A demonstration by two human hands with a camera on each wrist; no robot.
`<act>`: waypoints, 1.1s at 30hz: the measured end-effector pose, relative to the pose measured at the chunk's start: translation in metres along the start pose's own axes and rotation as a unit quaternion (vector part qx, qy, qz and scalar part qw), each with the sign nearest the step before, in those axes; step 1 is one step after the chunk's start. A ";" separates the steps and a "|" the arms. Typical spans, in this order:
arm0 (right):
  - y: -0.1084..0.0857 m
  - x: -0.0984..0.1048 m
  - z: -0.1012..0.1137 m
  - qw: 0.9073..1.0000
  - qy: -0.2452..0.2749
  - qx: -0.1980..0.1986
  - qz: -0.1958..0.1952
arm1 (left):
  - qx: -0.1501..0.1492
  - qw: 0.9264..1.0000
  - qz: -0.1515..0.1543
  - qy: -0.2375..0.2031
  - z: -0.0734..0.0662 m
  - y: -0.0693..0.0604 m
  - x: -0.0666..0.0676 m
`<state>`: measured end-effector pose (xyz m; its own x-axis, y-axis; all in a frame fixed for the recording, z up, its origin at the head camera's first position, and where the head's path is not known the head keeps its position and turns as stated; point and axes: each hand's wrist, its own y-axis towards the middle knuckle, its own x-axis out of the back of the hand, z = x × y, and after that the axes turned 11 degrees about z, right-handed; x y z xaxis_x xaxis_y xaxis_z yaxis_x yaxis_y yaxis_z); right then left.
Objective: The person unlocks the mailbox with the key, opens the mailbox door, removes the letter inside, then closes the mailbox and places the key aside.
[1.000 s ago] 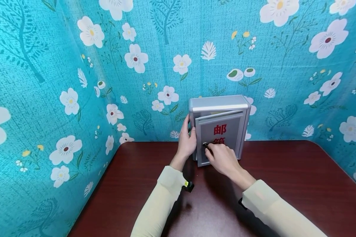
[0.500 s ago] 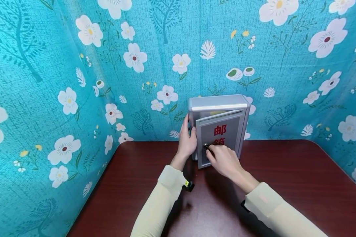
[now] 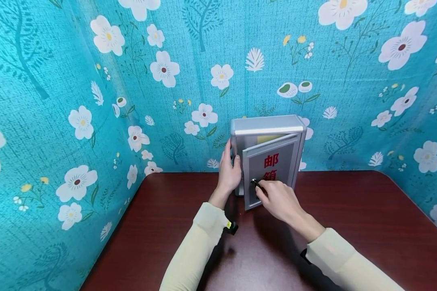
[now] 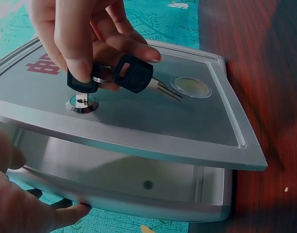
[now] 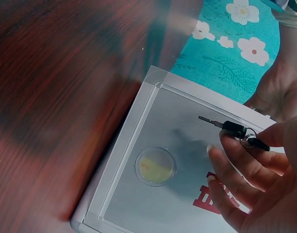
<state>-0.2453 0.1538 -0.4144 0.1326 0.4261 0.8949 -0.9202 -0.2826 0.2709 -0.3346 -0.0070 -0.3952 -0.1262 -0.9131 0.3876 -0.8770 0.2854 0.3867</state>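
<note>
A silver metal box [image 3: 266, 123] stands upright at the back of the table, its door [image 3: 267, 161] with red characters swung partly outward on the left side. My right hand [image 3: 280, 200] pinches a black-headed key [image 4: 82, 83] that sits in the door's lock [image 4: 82, 104]. A second black key [image 4: 133, 73] hangs from the same ring, against the fingers. My left hand [image 3: 228, 173] grips the left side wall of the box. In the left wrist view, the gap shows a pale interior [image 4: 114, 167] with a dark round spot.
The dark red-brown table [image 3: 182, 226] extends on both sides of the box and in front of it. Turquoise flowered cloth [image 3: 189, 52] hangs behind and to the left. A round clear window [image 5: 155, 166] is set low in the door.
The door's left edge has swung further outward, with my right hand moving slightly right and toward me along with it. My left hand keeps its hold on the box.
</note>
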 end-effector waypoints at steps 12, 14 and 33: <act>-0.009 0.002 -0.003 1.000 -0.008 0.011 -0.005 | 0.002 1.000 0.004 0.004 0.000 -0.001 0.000; -0.011 0.003 -0.004 1.000 -0.008 0.015 -0.006 | 0.002 1.000 0.005 0.005 0.000 -0.001 0.000; -0.023 0.010 -0.009 1.000 0.005 0.022 0.006 | -0.003 1.000 0.006 0.011 -0.001 -0.001 0.000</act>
<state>-0.2261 0.1724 -0.4147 0.1178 0.4308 0.8947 -0.9042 -0.3259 0.2759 -0.3339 -0.0074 -0.3947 -0.1272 -0.9032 0.4100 -0.8729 0.2982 0.3861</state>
